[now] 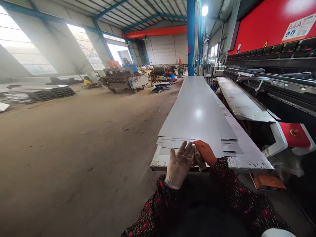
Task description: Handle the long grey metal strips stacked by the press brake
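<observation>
My left hand (179,164) wears a pale work glove with dirty fingertips. It is raised at the near end of a stack of metal sheets (195,108), its fingers stretched out and apart. Close against it, my right hand (206,153) is bare, its fingers closed on a second work glove (198,160) that hangs below them. The sheets are long, flat and grey, with slightly uneven near edges. They lie on a long white-topped table (247,162) with a worn front edge.
A red press brake (266,26) stands along the right, with another sheet-topped bench (243,98) before it. A red and white pedestal control (293,133) is at the near right. A blue column (191,39) rises beyond the table. Stacked metal profiles (49,92) lie far left.
</observation>
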A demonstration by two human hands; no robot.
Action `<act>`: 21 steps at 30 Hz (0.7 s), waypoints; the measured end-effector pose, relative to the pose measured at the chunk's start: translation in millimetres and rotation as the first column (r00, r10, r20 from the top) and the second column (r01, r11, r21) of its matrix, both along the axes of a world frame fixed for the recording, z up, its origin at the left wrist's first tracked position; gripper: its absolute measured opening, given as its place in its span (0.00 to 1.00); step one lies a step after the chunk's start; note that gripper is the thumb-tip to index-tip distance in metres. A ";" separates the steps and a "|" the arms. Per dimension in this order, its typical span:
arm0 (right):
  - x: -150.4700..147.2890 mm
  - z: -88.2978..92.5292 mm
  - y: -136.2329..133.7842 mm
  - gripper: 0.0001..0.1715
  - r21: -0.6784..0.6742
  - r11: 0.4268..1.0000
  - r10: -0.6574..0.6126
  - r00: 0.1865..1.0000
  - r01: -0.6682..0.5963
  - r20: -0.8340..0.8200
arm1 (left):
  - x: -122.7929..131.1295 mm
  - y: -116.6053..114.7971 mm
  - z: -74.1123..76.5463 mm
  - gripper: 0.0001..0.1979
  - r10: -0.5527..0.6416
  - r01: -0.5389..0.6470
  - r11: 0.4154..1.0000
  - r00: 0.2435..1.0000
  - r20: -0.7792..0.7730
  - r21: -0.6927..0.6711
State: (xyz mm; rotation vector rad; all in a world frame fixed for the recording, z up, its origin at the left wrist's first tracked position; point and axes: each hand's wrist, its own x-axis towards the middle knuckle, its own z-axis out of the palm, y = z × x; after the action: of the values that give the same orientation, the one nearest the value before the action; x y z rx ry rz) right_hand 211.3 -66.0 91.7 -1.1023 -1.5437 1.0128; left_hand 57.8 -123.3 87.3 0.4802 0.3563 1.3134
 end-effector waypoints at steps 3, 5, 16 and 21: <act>-8.4 4.9 -2.0 0.22 -0.024 0.998 0.063 0.998 -0.062 0.029 | -2.1 3.3 -1.7 0.28 -0.034 0.036 0.998 0.998 0.056 -0.048; -9.0 2.6 -0.5 0.24 -0.045 0.999 0.026 0.998 -0.023 0.065 | -0.9 3.0 -2.4 0.28 -0.029 0.034 0.997 0.996 0.089 -0.063; 9.3 -26.2 -3.1 0.27 -0.113 0.992 -0.046 0.993 0.059 0.113 | 5.6 -6.7 -10.0 0.25 -0.070 0.079 0.996 0.985 0.159 -0.051; 31.7 -30.2 9.7 0.29 -0.036 0.965 -0.255 0.960 0.261 0.118 | 12.6 -22.2 3.6 0.18 -0.160 0.156 0.985 0.986 0.043 0.077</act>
State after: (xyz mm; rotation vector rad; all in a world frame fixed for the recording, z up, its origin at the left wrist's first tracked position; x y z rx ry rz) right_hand 243.0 -56.3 61.5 -1.3773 -1.4222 0.8270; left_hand 70.4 -145.5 90.9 0.5263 0.2245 1.1844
